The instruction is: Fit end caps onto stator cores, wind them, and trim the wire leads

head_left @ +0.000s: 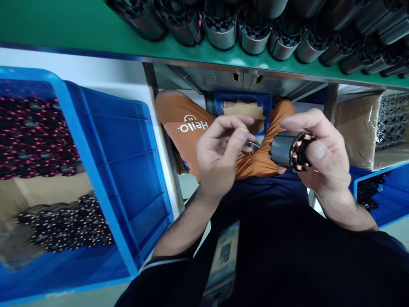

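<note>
My right hand (329, 157) grips a metal motor stator (283, 149) with copper windings at its end, held sideways over my lap. My thumb presses on the wound end. To its left, my left hand (220, 153) has its fingers curled, with a small shiny metal piece (252, 145) at the fingertips, partly hidden by them. The two hands are apart. Beneath them are orange trousers (179, 113) with white lettering. Above, on the green bench (79, 30), stand rows of similar stators (222, 30).
A blue crate (128, 157) at the left holds many wound stators (70, 226). A blue bin with cardboard (246, 111) sits between the knees. At the right are a plastic-wrapped carton (358, 128) and another blue crate (396, 196). A badge (223, 260) hangs on my chest.
</note>
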`<state>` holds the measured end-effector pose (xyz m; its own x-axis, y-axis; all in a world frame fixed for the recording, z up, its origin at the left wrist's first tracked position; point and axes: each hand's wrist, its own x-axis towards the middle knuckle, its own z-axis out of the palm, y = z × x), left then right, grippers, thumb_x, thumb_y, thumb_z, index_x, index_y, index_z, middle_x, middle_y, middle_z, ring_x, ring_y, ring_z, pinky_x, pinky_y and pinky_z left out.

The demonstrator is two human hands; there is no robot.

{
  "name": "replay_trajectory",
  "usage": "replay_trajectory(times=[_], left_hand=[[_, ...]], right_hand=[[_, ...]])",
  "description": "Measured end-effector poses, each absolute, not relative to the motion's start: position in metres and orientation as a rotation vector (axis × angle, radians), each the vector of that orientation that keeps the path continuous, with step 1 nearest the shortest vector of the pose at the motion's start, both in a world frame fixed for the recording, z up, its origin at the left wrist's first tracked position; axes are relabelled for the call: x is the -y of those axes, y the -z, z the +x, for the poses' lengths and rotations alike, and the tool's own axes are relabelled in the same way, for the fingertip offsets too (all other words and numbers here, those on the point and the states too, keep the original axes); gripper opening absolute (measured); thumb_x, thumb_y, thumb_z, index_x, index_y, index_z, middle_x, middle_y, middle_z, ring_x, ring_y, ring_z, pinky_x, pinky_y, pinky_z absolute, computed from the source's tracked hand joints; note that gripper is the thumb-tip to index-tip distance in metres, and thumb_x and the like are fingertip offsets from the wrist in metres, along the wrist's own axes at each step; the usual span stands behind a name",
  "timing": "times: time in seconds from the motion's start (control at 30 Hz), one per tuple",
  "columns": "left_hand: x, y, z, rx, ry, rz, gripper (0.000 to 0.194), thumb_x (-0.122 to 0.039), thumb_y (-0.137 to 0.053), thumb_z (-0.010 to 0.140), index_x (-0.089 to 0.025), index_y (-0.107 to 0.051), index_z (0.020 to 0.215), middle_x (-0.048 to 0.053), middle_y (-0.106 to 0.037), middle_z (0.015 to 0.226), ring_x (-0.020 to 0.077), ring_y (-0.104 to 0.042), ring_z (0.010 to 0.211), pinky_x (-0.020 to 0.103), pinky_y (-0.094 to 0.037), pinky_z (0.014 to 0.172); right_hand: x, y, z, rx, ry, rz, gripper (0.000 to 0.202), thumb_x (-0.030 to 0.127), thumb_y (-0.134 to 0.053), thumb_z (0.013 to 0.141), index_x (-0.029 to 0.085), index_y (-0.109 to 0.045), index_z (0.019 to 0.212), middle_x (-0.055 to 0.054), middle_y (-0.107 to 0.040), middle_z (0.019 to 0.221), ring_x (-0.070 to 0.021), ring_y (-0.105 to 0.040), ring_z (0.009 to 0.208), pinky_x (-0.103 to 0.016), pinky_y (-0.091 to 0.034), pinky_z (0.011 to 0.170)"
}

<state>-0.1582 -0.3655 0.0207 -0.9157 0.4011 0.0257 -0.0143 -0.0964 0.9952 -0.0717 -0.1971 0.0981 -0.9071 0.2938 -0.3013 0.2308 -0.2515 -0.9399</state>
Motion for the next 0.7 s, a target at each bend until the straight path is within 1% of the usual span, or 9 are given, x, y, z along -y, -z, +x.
replay_trajectory(times=[0.07,0.2,0.3,0.37,0.47,0.57,0.63,0.67,0.7], left_hand=[[0.368,-0.019,-0.16,-1.802,-2.164,0.383,0.025,-0.051,-0.079,0.115,-0.027,-0.084,0.109,0.004,-0.086,0.119,0.0146,-0.082,0.09,0.024,-0.069,0.064],[0.374,-0.038,-0.163,-1.621,-2.191,0.687,0.025,-0.045,-0.088,0.109,-0.036,-0.089,0.132,0.003,-0.084,0.132,0.02,-0.084,0.111,0.029,-0.074,0.076],[0.375,-0.05,-0.164,-1.56,-2.194,0.622,0.01,-0.035,-0.088,0.109,-0.037,-0.091,0.119,0.001,-0.085,0.125,0.0205,-0.084,0.111,0.032,-0.074,0.075],[0.374,-0.049,-0.164,-1.496,-2.182,0.514,0.006,-0.041,-0.087,0.11,-0.035,-0.089,0.11,0.001,-0.086,0.123,0.021,-0.084,0.107,0.033,-0.073,0.074],[0.373,-0.035,-0.16,-1.402,-2.171,0.361,0.019,-0.047,-0.089,0.108,-0.03,-0.087,0.1,0.003,-0.087,0.118,0.0194,-0.085,0.094,0.029,-0.071,0.067],[0.375,-0.019,-0.157,-1.501,-2.185,0.296,0.023,-0.042,-0.09,0.108,-0.024,-0.083,0.095,0.005,-0.087,0.111,0.0171,-0.086,0.091,0.022,-0.068,0.062],[0.377,-0.015,-0.159,-1.626,-2.241,0.346,0.02,-0.04,-0.092,0.106,-0.024,-0.082,0.102,0.005,-0.087,0.117,0.017,-0.087,0.098,0.02,-0.068,0.062],[0.378,-0.016,-0.161,-1.692,-2.269,0.416,0.025,-0.042,-0.097,0.101,-0.025,-0.081,0.109,0.005,-0.087,0.124,0.018,-0.087,0.104,0.02,-0.07,0.063],[0.378,-0.019,-0.164,-1.759,-2.313,0.529,0.04,-0.048,-0.104,0.094,-0.026,-0.08,0.117,0.004,-0.085,0.131,0.02,-0.088,0.111,0.022,-0.073,0.069]], right_hand=[[0.195,-0.095,-0.07,1.847,-2.405,-0.538,0.032,0.045,-0.085,0.105,0.036,-0.086,0.136,0.001,-0.081,0.095,-0.0176,-0.072,0.067,-0.033,-0.072,0.074],[0.193,-0.092,-0.076,1.944,-2.343,-0.476,0.041,0.046,-0.096,0.099,0.029,-0.083,0.134,-0.001,-0.084,0.094,-0.0197,-0.08,0.077,-0.031,-0.073,0.074],[0.194,-0.092,-0.081,2.003,-2.337,-0.417,0.032,0.037,-0.094,0.101,0.029,-0.084,0.129,0.002,-0.083,0.092,-0.0171,-0.08,0.077,-0.028,-0.073,0.073],[0.195,-0.09,-0.081,2.002,-2.353,-0.325,0.035,0.031,-0.094,0.098,0.033,-0.084,0.132,0.003,-0.084,0.096,-0.0166,-0.081,0.078,-0.027,-0.072,0.072],[0.193,-0.084,-0.076,1.936,-2.363,-0.258,0.045,0.036,-0.093,0.097,0.038,-0.083,0.142,0.002,-0.087,0.102,-0.0191,-0.082,0.079,-0.03,-0.071,0.07],[0.191,-0.08,-0.072,1.904,-2.295,-0.374,0.043,0.047,-0.093,0.099,0.038,-0.084,0.14,-0.001,-0.088,0.102,-0.0219,-0.081,0.075,-0.035,-0.072,0.07],[0.191,-0.08,-0.072,1.925,-2.224,-0.428,0.044,0.056,-0.095,0.097,0.037,-0.085,0.136,-0.001,-0.084,0.093,-0.022,-0.079,0.071,-0.036,-0.071,0.069],[0.191,-0.081,-0.073,1.948,-2.191,-0.449,0.045,0.058,-0.095,0.097,0.036,-0.084,0.134,0.0,-0.082,0.089,-0.0217,-0.078,0.069,-0.035,-0.07,0.067],[0.191,-0.083,-0.075,1.98,-2.167,-0.474,0.046,0.059,-0.095,0.097,0.035,-0.083,0.134,0.0,-0.08,0.088,-0.0212,-0.077,0.07,-0.034,-0.07,0.067]])
